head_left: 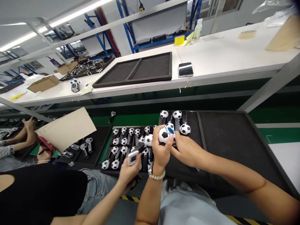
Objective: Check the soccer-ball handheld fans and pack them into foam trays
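Observation:
My left hand (161, 147), with a beaded bracelet at the wrist, grips a black-and-white soccer-ball piece (164, 135). A blue oval patch (171, 131) shows on the ball. My right hand (188, 153) comes in from the right, its fingertips pinching the ball beside that patch. Below my hands lies a dark foam tray (110, 156) holding rows of similar soccer-ball pieces on dark stems. A co-worker's hand (129, 171) reaches in at my left, holding a small white rectangular object (132, 157).
A seated co-worker in a black top and jeans (42, 190) is at the left, and another person's hands and a beige sheet (67, 129) are beyond. A wide dark foam tray (222, 137) lies to my right. A white bench behind holds another tray (136, 70) and a phone (186, 69).

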The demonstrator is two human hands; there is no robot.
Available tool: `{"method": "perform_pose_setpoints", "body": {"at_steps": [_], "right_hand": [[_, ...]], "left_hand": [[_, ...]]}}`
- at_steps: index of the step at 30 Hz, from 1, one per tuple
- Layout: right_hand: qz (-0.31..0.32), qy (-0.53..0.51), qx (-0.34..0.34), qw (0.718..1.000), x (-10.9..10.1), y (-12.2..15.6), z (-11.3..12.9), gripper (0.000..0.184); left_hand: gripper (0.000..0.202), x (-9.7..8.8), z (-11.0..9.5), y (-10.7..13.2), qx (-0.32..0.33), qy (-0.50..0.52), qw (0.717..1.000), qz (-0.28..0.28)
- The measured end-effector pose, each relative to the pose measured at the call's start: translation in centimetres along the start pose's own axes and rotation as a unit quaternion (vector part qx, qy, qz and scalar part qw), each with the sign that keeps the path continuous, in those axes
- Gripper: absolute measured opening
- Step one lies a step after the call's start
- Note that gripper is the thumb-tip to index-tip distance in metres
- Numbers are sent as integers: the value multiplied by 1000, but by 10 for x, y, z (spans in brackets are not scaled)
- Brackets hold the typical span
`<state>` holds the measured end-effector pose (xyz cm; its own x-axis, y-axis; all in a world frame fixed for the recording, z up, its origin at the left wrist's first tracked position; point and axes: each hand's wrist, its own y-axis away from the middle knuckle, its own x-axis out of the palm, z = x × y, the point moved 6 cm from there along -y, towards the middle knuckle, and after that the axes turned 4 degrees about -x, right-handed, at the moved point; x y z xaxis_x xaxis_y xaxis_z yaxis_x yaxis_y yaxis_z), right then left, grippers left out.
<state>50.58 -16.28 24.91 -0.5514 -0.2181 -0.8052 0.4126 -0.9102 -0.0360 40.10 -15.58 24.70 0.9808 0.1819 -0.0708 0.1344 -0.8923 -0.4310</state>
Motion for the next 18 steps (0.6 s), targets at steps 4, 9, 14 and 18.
{"method": "perform_pose_setpoints", "body": {"at_steps": [4,9,14,18], "right_hand": [[11,20,4,1000,6,-3,1,29],[27,21,6,999,6,-5,-4,27],[53,-47,-16,997,10,0,-13,24],[32,-159,18,987,6,-17,-65,24]], "left_hand": [[39,-6,9,-3,-28,29,998,-40],[38,-1,19,2,-62,26,998,3],[37,0,28,7,-79,12,995,-52],[42,2,30,11,-96,-16,993,-62]]}}
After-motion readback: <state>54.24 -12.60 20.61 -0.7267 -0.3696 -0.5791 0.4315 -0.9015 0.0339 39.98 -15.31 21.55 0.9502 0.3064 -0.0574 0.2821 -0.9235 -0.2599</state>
